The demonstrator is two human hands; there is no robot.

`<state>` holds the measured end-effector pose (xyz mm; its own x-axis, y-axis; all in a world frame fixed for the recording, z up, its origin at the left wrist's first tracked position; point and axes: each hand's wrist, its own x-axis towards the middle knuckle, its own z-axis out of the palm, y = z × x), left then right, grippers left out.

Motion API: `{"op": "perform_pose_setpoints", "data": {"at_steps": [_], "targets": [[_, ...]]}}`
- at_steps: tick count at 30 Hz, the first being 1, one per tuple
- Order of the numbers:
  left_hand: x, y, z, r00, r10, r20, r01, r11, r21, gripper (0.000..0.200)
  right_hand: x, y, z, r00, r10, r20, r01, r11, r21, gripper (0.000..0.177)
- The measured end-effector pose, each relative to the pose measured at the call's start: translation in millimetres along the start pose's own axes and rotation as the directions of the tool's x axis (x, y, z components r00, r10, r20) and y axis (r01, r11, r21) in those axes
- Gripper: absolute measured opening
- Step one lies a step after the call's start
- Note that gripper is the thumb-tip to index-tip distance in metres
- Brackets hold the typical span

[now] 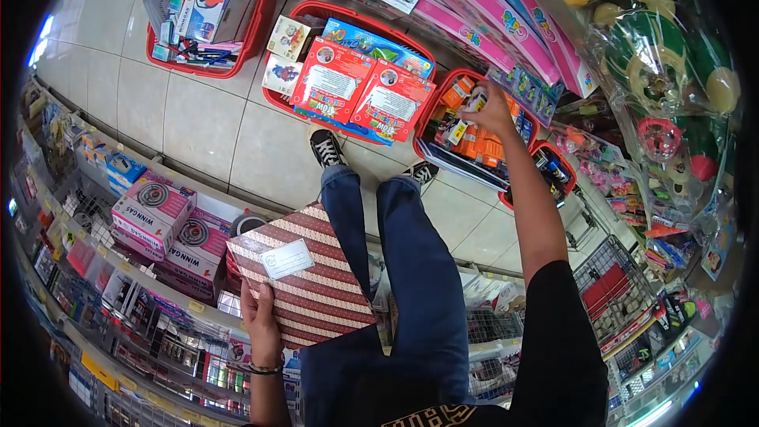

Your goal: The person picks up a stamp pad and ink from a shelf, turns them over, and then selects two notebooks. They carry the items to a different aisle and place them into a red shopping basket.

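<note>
My left hand (262, 315) grips the lower left edge of a hardcover notebook (324, 300) with maroon and cream diagonal stripes and a white label (288, 259). The thumb lies on its cover, and the notebook is held tilted beside my left leg. Over a red basket (421, 115) at the right, my right arm is stretched out. The fingers of my right hand (492, 111) are closed round a small whitish package (477, 100), partly hidden by them. Orange boxes (479, 145) and other small packs lie in that basket below the hand.
Another red basket (431, 63) holds red-covered books (332, 79) and small boxes; a third red basket (257, 28) stands farther left. Pink boxes (494, 12) and bagged toys (656, 63) line the right. Shelves with stove boxes (154, 205) are at the left. A wire cart (613, 285) stands lower right.
</note>
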<state>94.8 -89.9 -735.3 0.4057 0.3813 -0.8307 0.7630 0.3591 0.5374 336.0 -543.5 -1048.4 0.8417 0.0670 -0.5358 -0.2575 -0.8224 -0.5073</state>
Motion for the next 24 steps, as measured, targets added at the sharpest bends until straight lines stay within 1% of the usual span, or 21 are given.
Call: {"op": "perform_pose_setpoints", "data": {"at_steps": [1, 2, 4, 5, 6, 8, 9, 10, 12, 13, 14, 16, 17, 19, 20, 22, 24], "targets": [[0.5, -0.6, 1.7, 1.0, -0.005, -0.004, 0.005, 1.0, 0.003, 0.05, 7.1, -0.1, 1.7, 0.998, 0.02, 0.065, -0.021, 1.0, 0.013, 0.088], [1.8, -0.1, 4.7, 1.0, 0.0, -0.003, 0.0, 1.0, 0.0, 0.049, 16.0, 3.8, 5.0, 0.997, 0.023, 0.072, -0.024, 1.0, 0.015, 0.088], [3.1, 0.3, 9.3, 1.0, 0.001, -0.004, -0.001, 1.0, 0.002, 0.048, 27.8, 12.2, 11.2, 0.992, -0.016, 0.122, 0.035, 0.989, -0.147, 0.084], [2.6, 1.4, 10.7, 1.0, -0.009, -0.004, 0.009, 1.0, 0.017, 0.047, 27.7, 9.0, 10.0, 0.99, 0.054, 0.134, -0.043, 0.995, -0.089, 0.082], [1.2, 2.8, 11.6, 1.0, -0.017, -0.004, 0.017, 0.999, 0.031, 0.046, 26.5, 13.3, 14.8, 0.989, 0.057, 0.138, -0.046, 0.995, -0.084, 0.082], [0.9, 4.5, 15.4, 1.0, 0.003, 0.004, -0.003, 0.999, 0.037, 0.044, 28.3, 8.6, 16.6, 0.998, -0.007, 0.07, 0.029, 0.947, -0.32, 0.078], [0.3, 5.3, 17.3, 1.0, -0.008, 0.0, 0.008, 1.0, 0.028, 0.044, 28.5, 4.2, 11.1, 0.979, 0.137, 0.151, -0.109, 0.977, -0.181, 0.081], [0.6, 5.6, 19.4, 1.0, -0.018, -0.003, 0.018, 1.0, 0.018, 0.044, 29.3, 1.2, 10.1, 0.98, 0.133, 0.148, -0.105, 0.978, -0.181, 0.081], [2.5, 5.1, 21.6, 1.0, -0.012, 0.001, 0.012, 0.999, 0.03, 0.044, 26.8, -7.4, 9.5, 0.986, 0.082, 0.143, -0.032, 0.945, -0.326, 0.081], [3.2, 5.0, 22.2, 1.0, -0.01, 0.004, 0.01, 0.999, 0.045, 0.045, 25.1, -9.5, 5.3, 0.978, 0.094, 0.184, -0.036, 0.954, -0.298, 0.079], [3.3, 4.9, 23.5, 1.0, -0.011, 0.004, 0.01, 0.999, 0.046, 0.045, 26.4, -10.7, 2.6, 0.978, 0.095, 0.185, -0.037, 0.954, -0.296, 0.079], [3.4, 4.1, 27.0, 1.0, 0.007, -0.015, -0.007, 0.999, 0.046, 0.046, 28.9, -13.6, -0.3, 0.95, 0.123, 0.287, -0.019, 0.94, -0.34, 0.079], [4.2, 4.9, 28.6, 1.0, 0.006, -0.014, -0.005, 0.999, 0.046, 0.046, 31.4, -7.8, 5.6, 0.95, 0.125, 0.287, -0.02, 0.94, -0.34, 0.079], [3.9, 7.1, 31.3, 1.0, -0.008, 0.019, 0.008, 0.999, 0.034, 0.047, 32.2, 10.4, 22.8, 0.984, 0.088, 0.155, -0.016, 0.909, -0.417, 0.071], [3.7, 5.5, 31.6, 1.0, -0.013, 0.022, 0.012, 0.999, 0.036, 0.047, 28.4, 7.3, 22.2, 0.983, 0.093, 0.156, -0.019, 0.908, -0.419, 0.071], [3.6, 2.9, 30.5, 1.0, -0.018, 0.014, 0.018, 0.999, 0.038, 0.048, 21.0, -3.1, 25.5, 0.987, 0.141, 0.075, -0.099, 0.909, -0.405, 0.071], [2.9, 1.6, 30.7, 1.0, -0.024, 0.007, 0.024, 0.999, 0.044, 0.048, 17.9, -1.4, 30.8, 0.992, 0.121, 0.045, -0.089, 0.892, -0.443, 0.072]]}}
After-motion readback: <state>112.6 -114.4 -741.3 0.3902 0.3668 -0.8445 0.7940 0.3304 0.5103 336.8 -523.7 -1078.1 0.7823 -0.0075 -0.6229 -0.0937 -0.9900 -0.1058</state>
